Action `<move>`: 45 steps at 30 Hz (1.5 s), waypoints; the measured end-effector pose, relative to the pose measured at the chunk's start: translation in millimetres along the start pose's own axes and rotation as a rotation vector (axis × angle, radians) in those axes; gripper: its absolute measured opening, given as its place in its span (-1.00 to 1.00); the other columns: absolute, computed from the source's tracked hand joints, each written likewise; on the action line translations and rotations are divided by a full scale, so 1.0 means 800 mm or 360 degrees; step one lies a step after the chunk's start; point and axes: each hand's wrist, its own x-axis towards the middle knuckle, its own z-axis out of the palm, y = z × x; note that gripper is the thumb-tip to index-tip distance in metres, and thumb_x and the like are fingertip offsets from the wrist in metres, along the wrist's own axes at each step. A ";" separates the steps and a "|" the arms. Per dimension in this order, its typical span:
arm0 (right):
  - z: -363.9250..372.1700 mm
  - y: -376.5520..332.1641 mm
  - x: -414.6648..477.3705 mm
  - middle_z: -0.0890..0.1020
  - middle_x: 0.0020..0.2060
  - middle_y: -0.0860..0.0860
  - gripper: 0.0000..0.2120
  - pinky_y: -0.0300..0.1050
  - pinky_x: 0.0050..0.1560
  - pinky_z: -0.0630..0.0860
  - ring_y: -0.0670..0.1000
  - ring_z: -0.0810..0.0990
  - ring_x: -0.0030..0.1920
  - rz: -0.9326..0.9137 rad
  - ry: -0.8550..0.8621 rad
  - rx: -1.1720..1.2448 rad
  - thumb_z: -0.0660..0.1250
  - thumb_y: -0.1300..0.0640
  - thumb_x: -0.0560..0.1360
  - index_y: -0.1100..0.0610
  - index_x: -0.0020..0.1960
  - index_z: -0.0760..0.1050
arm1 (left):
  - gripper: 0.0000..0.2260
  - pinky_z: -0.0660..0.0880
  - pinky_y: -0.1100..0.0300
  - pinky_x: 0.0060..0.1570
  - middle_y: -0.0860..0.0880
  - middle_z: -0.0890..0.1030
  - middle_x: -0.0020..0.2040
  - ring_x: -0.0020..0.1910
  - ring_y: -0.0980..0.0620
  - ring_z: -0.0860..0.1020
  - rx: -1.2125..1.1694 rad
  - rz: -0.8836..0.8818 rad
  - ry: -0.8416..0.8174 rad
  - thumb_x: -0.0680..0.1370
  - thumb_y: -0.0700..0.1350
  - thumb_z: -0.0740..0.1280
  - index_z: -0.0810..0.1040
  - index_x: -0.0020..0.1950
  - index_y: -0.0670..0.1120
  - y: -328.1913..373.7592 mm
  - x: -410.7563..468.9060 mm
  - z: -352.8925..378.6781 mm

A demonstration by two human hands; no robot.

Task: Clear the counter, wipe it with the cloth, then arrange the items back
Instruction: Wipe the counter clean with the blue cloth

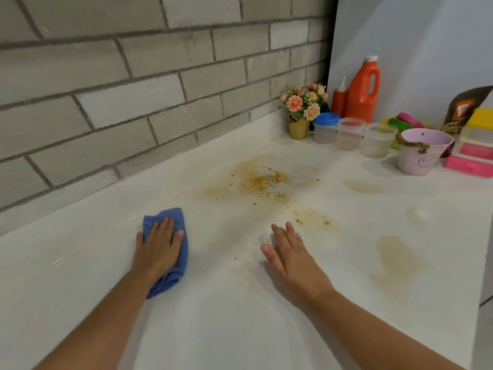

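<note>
Presses the left hand (158, 249) flat on a blue cloth (170, 216), palm down, fingers straight and close together, curled round nothing. Pins the crumpled cloth against the white counter (240, 303), toward its left part, not far from the brick wall (133, 89) and well apart from the mess. Rests the right hand (290, 260) palm down on bare counter, fingers straight, thumb spread out to the side, holding nothing. Beyond the right fingertips, a wide brown stain (261, 181) strewn with dark crumbs; further right, paler yellowish patches. Crowded into the far right corner: a flower pot (302, 110), a blue-lidded jar (325, 128), two clear jars (349, 133), an orange jug (364, 92) with a squeeze bottle (339, 98) just beside it, a pink bucket (424, 152), a brown pouch (461, 110) and stacked boxes (477, 145).
</note>
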 end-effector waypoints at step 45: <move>-0.184 0.137 -0.087 0.46 0.27 0.08 -0.39 -0.08 0.31 0.26 0.08 0.37 0.32 -0.0003 0.0853 0.0127 -0.05 -0.21 0.53 0.16 0.36 0.38 | -0.16 -0.35 0.07 0.40 0.13 0.14 0.52 0.49 0.21 0.07 0.0054 0.0505 -0.0113 0.42 0.30 -0.52 0.15 0.52 0.02 0.215 -0.295 0.044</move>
